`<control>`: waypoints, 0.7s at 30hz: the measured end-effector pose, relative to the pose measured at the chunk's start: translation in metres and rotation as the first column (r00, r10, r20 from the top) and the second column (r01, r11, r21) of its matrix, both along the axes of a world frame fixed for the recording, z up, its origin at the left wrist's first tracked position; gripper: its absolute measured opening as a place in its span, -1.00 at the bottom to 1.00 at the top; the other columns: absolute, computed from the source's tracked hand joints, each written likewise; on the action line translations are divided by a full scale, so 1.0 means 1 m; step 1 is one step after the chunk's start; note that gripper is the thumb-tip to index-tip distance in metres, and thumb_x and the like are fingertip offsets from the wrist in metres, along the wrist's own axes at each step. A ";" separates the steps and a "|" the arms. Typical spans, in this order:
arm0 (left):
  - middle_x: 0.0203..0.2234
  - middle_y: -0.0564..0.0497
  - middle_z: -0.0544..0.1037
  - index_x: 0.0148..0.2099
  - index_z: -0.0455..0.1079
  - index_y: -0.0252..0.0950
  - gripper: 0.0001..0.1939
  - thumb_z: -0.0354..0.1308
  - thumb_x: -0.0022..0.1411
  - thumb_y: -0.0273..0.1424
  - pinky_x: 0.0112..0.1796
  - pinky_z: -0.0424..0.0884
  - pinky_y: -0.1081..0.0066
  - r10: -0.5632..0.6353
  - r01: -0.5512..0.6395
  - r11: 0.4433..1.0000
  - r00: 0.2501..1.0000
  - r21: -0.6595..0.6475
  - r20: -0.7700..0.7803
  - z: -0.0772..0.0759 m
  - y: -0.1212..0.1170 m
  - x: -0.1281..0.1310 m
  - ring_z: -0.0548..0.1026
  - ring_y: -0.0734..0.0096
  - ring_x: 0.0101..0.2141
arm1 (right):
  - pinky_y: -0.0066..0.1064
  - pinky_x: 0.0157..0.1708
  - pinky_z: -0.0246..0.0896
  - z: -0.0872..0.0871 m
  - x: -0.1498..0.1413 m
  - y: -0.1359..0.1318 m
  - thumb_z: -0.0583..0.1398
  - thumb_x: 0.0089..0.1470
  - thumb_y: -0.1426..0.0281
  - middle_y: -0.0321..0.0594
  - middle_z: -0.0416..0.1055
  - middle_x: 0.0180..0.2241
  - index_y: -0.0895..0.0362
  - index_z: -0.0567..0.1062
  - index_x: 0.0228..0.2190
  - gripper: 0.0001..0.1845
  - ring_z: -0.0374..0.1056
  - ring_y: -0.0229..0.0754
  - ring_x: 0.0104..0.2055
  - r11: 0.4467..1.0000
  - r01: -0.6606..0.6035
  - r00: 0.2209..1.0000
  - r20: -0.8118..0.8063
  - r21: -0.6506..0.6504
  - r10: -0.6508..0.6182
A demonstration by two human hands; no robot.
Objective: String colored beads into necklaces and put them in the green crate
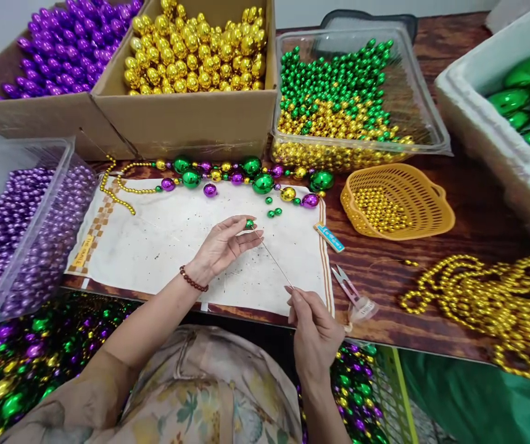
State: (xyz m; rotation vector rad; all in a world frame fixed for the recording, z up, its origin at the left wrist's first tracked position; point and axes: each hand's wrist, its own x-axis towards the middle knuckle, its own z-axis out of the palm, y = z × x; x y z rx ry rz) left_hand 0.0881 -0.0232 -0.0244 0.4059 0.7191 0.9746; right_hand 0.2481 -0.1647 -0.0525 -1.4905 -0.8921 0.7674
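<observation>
"What are the hands up to?"
"The right hand [318, 327] is nearly closed, pinching a long needle [276, 262]. Farther on, the left hand [223, 243] is half open, with a small green bead [249, 224] between thumb and finger, by the needle's far end, above the white cloth [163, 259]."
"What could go wrong?"
"The bead looks slippery. If the thumb slips, it might drop and roll off. Pushing too hard might poke a finger."
"What else is there?"
"Snips [347, 283] lie just right of the cloth. Past the left hand are three loose green beads [271, 213], then a string of shiny beads [252, 166], then a gold-bead box [186, 123]. Nothing blocks the hands, but that string lies between them and the box."
</observation>
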 end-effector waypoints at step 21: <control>-0.20 -0.08 0.65 -0.12 0.59 -0.21 -0.76 0.28 0.20 -0.24 -0.16 0.44 0.32 0.473 0.279 0.708 0.495 0.649 -0.729 0.087 0.091 -0.150 0.56 0.28 -0.20 | -0.36 -0.64 0.30 -0.030 -0.046 0.071 0.41 -0.20 -0.05 -0.08 0.61 -0.43 0.14 0.67 -0.36 -0.47 0.48 -0.05 -0.52 0.924 -0.297 0.935 -0.271 -0.239 0.230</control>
